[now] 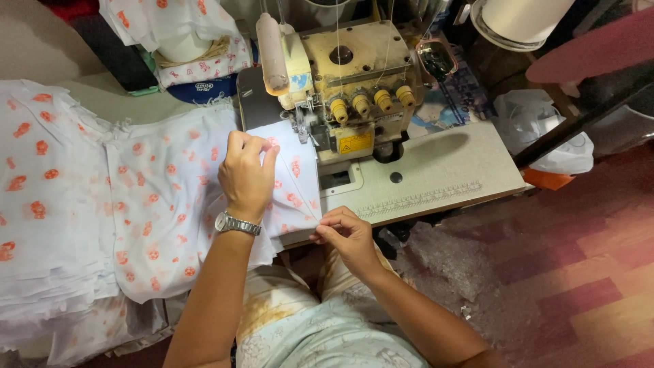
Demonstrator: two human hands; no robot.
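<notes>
Bright, even light from above falls on the white fabric [102, 197] at left, which nearly washes out. The sewing machine [347, 82] throws a soft shadow rightward across the table [449, 170]. Lower right floor [579, 272] glows warm and dimmer. Edges bend slightly; the centre stays sharp.

Bare forearms, no sleeves in view. Silver metal-link wristwatch [237, 223] on left wrist. Nothing worn on right hand [346, 235] or left hand [246, 176]. Pale blue patterned garment with yellowish stains over lap.
</notes>
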